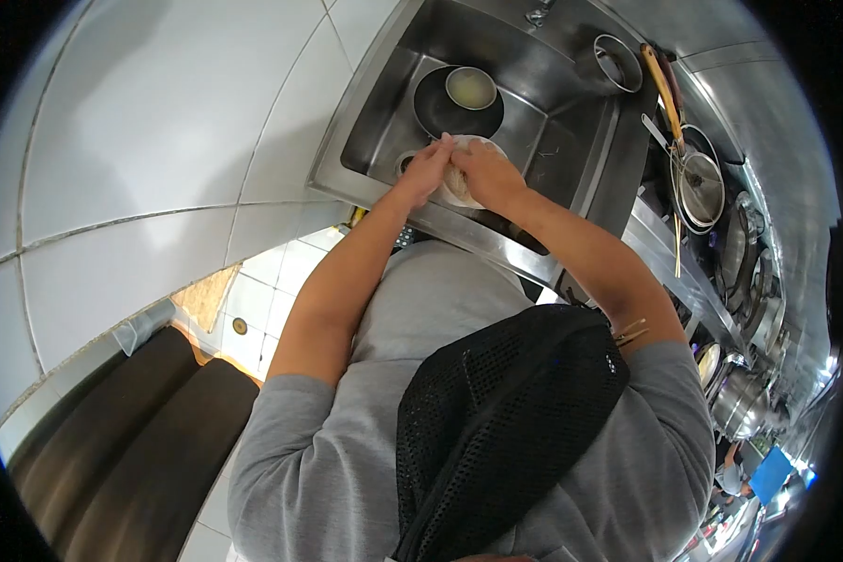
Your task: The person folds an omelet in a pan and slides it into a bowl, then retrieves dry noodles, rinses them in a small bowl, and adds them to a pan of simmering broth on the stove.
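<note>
At the sink's front edge, a round white bowl is under both hands, with a pale beige mass inside it. My left hand is closed at the bowl's left rim, its fingertips close to my other hand. My right hand reaches over the bowl with fingers curled down; what they press or grip is hidden. Just beyond stands a dark round pan in the basin, and a small bowl of cloudy yellowish liquid rests in it.
The steel sink has a faucet at the back. A metal pot sits at its far right corner. Pans and a strainer line the right side, near a wooden handle. White tiles cover the left wall.
</note>
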`<state>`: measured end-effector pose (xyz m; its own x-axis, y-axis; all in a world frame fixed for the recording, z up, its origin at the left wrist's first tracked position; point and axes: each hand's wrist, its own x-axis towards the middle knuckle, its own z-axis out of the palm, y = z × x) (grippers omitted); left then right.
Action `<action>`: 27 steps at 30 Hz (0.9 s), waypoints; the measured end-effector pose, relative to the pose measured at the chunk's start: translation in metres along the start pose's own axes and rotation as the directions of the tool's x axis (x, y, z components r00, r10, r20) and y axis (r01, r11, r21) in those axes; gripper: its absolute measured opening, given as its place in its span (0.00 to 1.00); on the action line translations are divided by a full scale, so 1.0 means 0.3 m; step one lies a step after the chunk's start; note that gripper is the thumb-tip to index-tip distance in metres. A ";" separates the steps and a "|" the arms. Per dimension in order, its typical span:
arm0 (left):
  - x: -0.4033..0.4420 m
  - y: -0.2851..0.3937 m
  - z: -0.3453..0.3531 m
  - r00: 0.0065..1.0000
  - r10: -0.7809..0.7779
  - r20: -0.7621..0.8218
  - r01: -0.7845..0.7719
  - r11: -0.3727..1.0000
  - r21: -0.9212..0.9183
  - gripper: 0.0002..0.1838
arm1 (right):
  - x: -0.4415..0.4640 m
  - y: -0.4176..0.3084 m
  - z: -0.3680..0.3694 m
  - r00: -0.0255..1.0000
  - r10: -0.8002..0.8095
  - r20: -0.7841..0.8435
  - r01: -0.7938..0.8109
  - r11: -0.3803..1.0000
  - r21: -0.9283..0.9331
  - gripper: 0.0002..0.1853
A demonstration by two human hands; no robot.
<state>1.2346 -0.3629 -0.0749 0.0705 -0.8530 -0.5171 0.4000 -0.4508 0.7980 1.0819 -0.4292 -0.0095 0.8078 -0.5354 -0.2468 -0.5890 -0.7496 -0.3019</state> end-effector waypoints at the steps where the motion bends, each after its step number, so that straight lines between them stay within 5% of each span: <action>1: 0.015 -0.013 -0.004 0.999 0.040 0.033 -0.040 0.999 -0.024 0.39 | 0.004 0.001 -0.004 1.000 -0.005 0.001 0.005 1.000 -0.001 0.22; 7: 0.063 -0.017 -0.010 0.999 0.050 0.009 -0.049 0.990 -0.129 0.38 | 0.039 0.018 -0.031 0.996 0.028 -0.089 -0.026 0.999 0.026 0.22; 9: 0.067 0.001 -0.020 0.996 0.083 0.033 -0.079 0.990 -0.120 0.38 | 0.040 0.026 -0.074 0.990 0.009 -0.142 0.027 0.968 0.248 0.24; 12: 0.077 0.011 -0.021 0.989 0.131 0.066 -0.118 0.978 -0.174 0.38 | 0.022 0.043 -0.123 0.975 0.042 -0.220 0.034 0.944 0.329 0.27; 15: 0.061 0.056 0.019 0.979 0.188 0.080 -0.164 0.957 -0.241 0.37 | 0.011 -0.021 -0.165 0.966 0.217 -0.140 -0.182 0.958 0.222 0.28; 18: 0.011 0.099 0.063 0.968 0.244 0.056 -0.229 0.953 -0.198 0.36 | 0.027 -0.044 -0.147 0.963 0.199 -0.180 -0.196 0.980 0.031 0.28; 21: 0.005 0.088 0.076 0.969 0.247 0.026 -0.239 0.957 -0.165 0.36 | 0.039 0.019 -0.087 0.974 0.122 -0.193 -0.087 0.980 0.181 0.23; 27: -0.039 0.098 0.129 0.984 0.176 -0.007 -0.173 0.961 -0.217 0.35 | -0.019 0.016 -0.100 0.962 0.138 -0.237 -0.121 0.989 0.082 0.17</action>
<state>1.2103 -0.3763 -0.0333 0.1464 -0.9171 -0.3708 0.5706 -0.2279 0.7889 1.0750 -0.4413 0.0180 0.7014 -0.7102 -0.0607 -0.6825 -0.6446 -0.3445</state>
